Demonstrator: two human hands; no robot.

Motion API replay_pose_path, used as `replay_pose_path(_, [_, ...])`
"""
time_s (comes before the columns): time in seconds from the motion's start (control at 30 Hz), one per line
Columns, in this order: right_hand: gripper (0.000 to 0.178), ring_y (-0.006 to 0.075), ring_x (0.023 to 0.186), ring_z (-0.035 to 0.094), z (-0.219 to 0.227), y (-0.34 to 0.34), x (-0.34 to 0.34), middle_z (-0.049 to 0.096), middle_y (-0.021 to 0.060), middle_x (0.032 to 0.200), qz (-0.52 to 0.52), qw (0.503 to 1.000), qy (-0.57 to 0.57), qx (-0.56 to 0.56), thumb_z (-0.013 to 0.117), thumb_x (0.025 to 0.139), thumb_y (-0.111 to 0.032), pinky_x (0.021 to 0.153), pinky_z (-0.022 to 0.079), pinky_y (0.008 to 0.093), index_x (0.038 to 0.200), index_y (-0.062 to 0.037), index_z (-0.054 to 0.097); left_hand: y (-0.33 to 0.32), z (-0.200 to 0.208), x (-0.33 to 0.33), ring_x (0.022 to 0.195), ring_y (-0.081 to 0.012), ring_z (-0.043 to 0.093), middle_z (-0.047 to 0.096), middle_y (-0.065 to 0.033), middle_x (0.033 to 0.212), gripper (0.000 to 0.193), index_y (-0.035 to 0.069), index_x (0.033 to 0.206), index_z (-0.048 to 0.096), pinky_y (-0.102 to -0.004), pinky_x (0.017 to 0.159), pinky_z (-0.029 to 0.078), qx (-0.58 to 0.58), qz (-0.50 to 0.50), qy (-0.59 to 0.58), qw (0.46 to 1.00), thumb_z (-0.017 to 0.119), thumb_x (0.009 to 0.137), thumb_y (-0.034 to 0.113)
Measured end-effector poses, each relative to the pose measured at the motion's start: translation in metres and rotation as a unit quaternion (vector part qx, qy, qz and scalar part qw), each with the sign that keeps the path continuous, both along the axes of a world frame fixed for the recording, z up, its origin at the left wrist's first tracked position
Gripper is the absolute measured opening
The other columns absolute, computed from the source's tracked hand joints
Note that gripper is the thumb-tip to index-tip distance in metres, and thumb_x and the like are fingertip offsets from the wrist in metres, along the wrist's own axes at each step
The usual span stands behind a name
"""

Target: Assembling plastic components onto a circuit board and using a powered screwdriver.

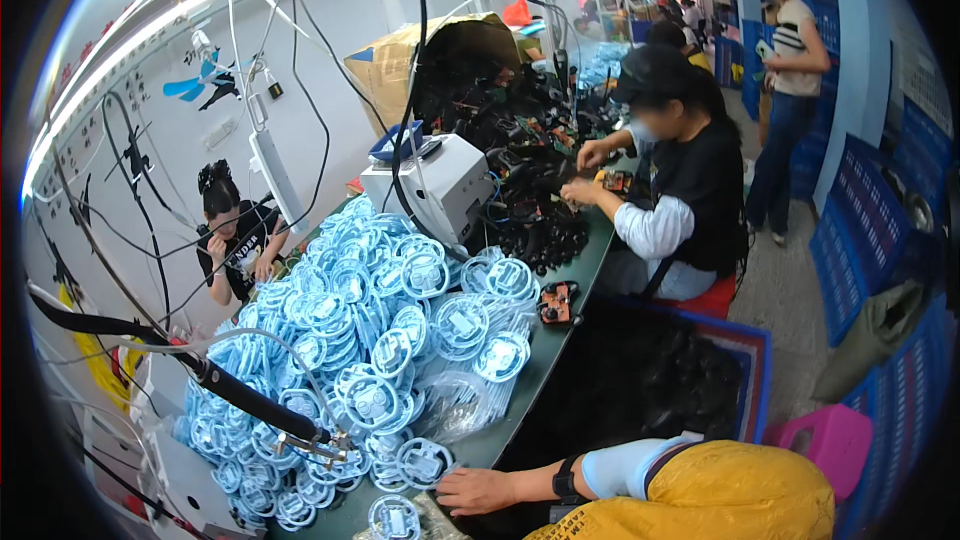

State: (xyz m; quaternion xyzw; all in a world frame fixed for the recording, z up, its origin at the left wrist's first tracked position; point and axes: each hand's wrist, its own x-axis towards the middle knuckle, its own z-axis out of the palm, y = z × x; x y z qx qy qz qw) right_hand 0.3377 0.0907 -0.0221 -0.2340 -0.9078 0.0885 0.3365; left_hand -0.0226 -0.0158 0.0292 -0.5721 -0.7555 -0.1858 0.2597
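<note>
Head view: a light-blue round plastic part point(424, 463) lies at the near edge of a big heap of similar parts point(365, 340) on the green desk point(520, 418), just beside the person's right hand point(478, 492). The fingers point(452, 495) of that hand are bent and reach to the edge of a clear plastic bag point(437, 520); I cannot tell whether they grip anything. Another blue disc point(394, 518) lies near the bag, left of the hand. The left hand is out of view.

Over the heap slants a black rod-like tool point(255, 398) with a metal tip. Beyond the parts stand a pale boxy machine point(430, 190) and a mound of black pieces point(530, 120), and an orange-and-black gadget point(557, 302) rests by the desk's right edge. Beside the desk, a blue crate point(764, 365) holds dark items. Past it sits a co-worker in a black cap point(650, 70), both hands at a small board point(616, 182). Another person point(240, 240) sits across the heap.
</note>
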Motion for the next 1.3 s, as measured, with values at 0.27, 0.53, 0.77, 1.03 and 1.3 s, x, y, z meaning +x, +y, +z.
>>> replay_pose_path(0.27, [0.02, 0.0251, 0.1, 0.053, 0.003, -0.001, 0.046, 0.053, 0.0105, 0.103, -0.057, 0.996, -0.068, 0.004, 0.059, 0.095, -0.025, 0.086, 0.041, 0.0382, 0.1, -0.0068, 0.056, 0.01, -0.024, -0.027, 0.122, -0.0483, 0.047, 0.054, -0.0293, 0.132, 0.05, 0.0, 0.121, 0.059, -0.0634, 0.105, 0.029, -0.051, -0.06, -0.159, 0.984, 0.067, 0.088, 0.036])
replay_pose_path(0.53, [0.02, 0.0258, 0.102, 0.051, 0.004, 0.007, 0.057, 0.051, 0.01, 0.103, -0.049, 0.998, -0.04, 0.022, 0.058, 0.095, -0.026, 0.09, 0.04, 0.039, 0.102, -0.0077, 0.056, 0.006, -0.055, -0.039, 0.118, -0.0459, 0.051, 0.057, -0.0267, 0.127, 0.045, 0.002, 0.121, 0.061, -0.0568, 0.101, 0.036, 0.022, -0.016, -0.071, 0.997, 0.065, 0.09, 0.034])
replay_pose_path(0.77, [0.022, 0.0275, 0.106, 0.05, 0.001, 0.013, 0.059, 0.051, 0.011, 0.108, -0.046, 0.997, -0.055, -0.026, 0.059, 0.095, -0.027, 0.094, 0.037, 0.0416, 0.104, -0.0077, 0.054, 0.006, -0.012, -0.016, 0.115, -0.0427, 0.053, 0.061, -0.0226, 0.123, 0.036, 0.007, 0.116, 0.065, -0.0537, 0.098, 0.04, 0.0, -0.055, -0.1, 0.993, 0.065, 0.09, 0.032])
replay_pose_path(1.03, [0.028, 0.0299, 0.108, 0.05, 0.012, 0.016, 0.064, 0.05, 0.0131, 0.108, -0.037, 0.998, -0.042, -0.032, 0.061, 0.092, -0.029, 0.097, 0.036, 0.0427, 0.108, -0.0072, 0.055, 0.005, -0.06, -0.04, 0.116, -0.0426, 0.053, 0.061, -0.0229, 0.123, 0.039, 0.005, 0.118, 0.064, -0.0538, 0.1, 0.039, 0.013, 0.017, 0.003, 1.0, 0.065, 0.09, 0.033])
replay_pose_path(1.3, [0.032, 0.0312, 0.11, 0.049, 0.003, 0.019, 0.068, 0.05, 0.0141, 0.113, -0.044, 0.997, -0.033, -0.048, 0.062, 0.091, -0.03, 0.097, 0.037, 0.0435, 0.11, -0.0048, 0.056, 0.009, -0.047, -0.036, 0.112, -0.0426, 0.055, 0.063, -0.0215, 0.119, 0.041, 0.005, 0.115, 0.066, -0.0529, 0.097, 0.041, 0.045, -0.035, -0.063, 0.996, 0.066, 0.089, 0.037])
